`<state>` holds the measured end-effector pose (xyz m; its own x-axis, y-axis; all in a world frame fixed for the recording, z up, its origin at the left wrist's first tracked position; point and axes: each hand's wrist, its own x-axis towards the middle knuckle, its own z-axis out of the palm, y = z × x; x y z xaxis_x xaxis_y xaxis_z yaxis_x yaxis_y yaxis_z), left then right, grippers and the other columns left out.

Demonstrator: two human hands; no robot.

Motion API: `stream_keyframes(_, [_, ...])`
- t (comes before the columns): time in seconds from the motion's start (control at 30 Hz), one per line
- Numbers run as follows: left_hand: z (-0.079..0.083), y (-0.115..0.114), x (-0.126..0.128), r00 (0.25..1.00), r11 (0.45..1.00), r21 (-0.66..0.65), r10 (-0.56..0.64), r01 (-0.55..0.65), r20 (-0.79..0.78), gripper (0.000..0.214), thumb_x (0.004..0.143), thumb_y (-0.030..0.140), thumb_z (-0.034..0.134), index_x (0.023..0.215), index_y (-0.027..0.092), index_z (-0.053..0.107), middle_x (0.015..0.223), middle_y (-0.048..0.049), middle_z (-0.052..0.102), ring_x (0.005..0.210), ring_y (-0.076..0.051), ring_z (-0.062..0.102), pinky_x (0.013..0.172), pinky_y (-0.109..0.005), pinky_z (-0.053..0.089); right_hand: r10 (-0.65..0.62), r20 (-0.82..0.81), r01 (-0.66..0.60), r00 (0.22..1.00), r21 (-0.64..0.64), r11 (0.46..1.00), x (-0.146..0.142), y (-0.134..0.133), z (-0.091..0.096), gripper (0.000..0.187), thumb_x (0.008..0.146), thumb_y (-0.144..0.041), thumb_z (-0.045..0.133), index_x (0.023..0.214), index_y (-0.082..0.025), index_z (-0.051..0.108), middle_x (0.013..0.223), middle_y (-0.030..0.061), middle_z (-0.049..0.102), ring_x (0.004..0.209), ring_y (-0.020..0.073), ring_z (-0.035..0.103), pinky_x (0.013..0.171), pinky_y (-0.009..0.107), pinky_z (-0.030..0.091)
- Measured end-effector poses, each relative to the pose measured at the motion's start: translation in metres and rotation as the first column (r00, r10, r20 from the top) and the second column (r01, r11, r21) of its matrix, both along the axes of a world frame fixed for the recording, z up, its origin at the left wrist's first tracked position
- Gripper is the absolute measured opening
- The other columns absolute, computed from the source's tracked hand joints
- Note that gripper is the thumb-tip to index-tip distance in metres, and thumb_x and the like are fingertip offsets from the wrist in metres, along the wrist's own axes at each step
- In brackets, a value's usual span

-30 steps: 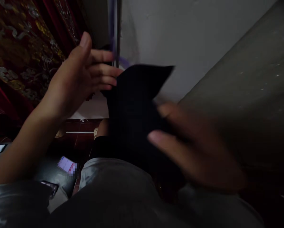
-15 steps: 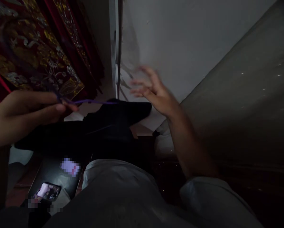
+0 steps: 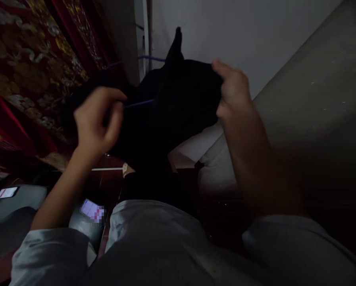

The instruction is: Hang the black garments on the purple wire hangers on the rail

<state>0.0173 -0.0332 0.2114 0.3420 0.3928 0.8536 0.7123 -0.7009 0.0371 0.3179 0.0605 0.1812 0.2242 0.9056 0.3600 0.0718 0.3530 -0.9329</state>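
A black cloth (image 3: 183,99), probably a garment, hangs spread between my hands, its shape hard to read in the dark. My right hand (image 3: 234,87) is closed on its right edge, thumb upward. Slightly blurred, my left hand (image 3: 99,115) curls at the cloth's left side, finger and thumb meeting at the end of a thin purple strand (image 3: 139,104). This strand runs right into the black cloth, and a second purple stretch shows above it. Whether it is cord or wire I cannot tell. One narrow black tip of cloth sticks up against the wall.
Red curtain-like fabric with gold and silver embroidery (image 3: 25,51) hangs at left. A pale wall (image 3: 240,31) stands ahead, with a large grey covered surface (image 3: 320,111) at right. Lower left, one phone (image 3: 7,193) and another lit phone (image 3: 90,209) lie on grey seats.
My right hand, open and apart before, has moved right and closed on the black cloth. The cloth is raised and spread wider. My left hand has moved right and turned its fingers inward.
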Motion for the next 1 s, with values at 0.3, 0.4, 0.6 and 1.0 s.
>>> stream_keyframes(0.3, [-0.114, 0.02, 0.032, 0.925, 0.69, -0.665, 0.017, -0.286, -0.38, 0.068, 0.101, 0.03, 0.05, 0.163, 0.022, 0.023, 0.089, -0.0044, 0.076, 0.08, -0.027, 0.075, 0.075, -0.037, 0.057, -0.003, -0.161, 0.005, 0.987, 0.014, 1.0, -0.003, -0.006, 0.01, 0.025, 0.107, -0.032, 0.043, 0.086, -0.024, 0.053, 0.101, 0.0066, 0.07, 0.093, 0.0157, 0.065, 0.077, 0.027, 0.055])
stream_keyframes(0.4, [-0.126, 0.029, 0.03, 0.935, 0.704, -0.642, 0.087, -0.302, -0.345, 0.058, 0.101, 0.028, 0.049, 0.156, 0.022, 0.035, 0.099, -0.0066, 0.077, 0.085, -0.028, 0.076, 0.076, -0.038, 0.057, -0.027, -0.137, 0.023, 0.99, -0.031, 0.999, -0.016, -0.009, 0.015, 0.03, 0.108, -0.031, 0.043, 0.079, -0.025, 0.046, 0.099, 0.0057, 0.068, 0.092, 0.0156, 0.063, 0.079, 0.028, 0.055])
stream_keyframes(0.6, [-0.131, 0.028, 0.027, 0.979, 0.719, -0.664, 0.151, -0.202, -0.135, 0.068, 0.1, 0.028, 0.052, 0.16, 0.021, 0.02, 0.106, -0.0063, 0.076, 0.076, -0.024, 0.074, 0.073, -0.036, 0.057, -0.07, -0.323, 0.055, 0.944, -0.054, 0.997, -0.004, -0.013, -0.012, 0.026, 0.104, -0.03, 0.049, 0.08, -0.022, 0.055, 0.092, 0.0046, 0.066, 0.084, 0.0149, 0.063, 0.083, 0.031, 0.056])
stream_keyframes(1.0, [-0.192, -0.012, 0.033, 0.989, 0.809, -0.588, 0.097, -0.015, 0.108, 0.018, 0.099, 0.034, 0.063, 0.104, 0.017, 0.066, 0.083, -0.0054, 0.068, 0.072, -0.019, 0.067, 0.073, -0.028, 0.053, -0.138, -0.376, 0.187, 0.916, 0.099, 0.977, 0.02, -0.012, -0.059, 0.03, 0.095, -0.036, 0.065, 0.073, -0.017, 0.06, 0.075, 0.0019, 0.058, 0.065, 0.0109, 0.059, 0.07, 0.029, 0.051])
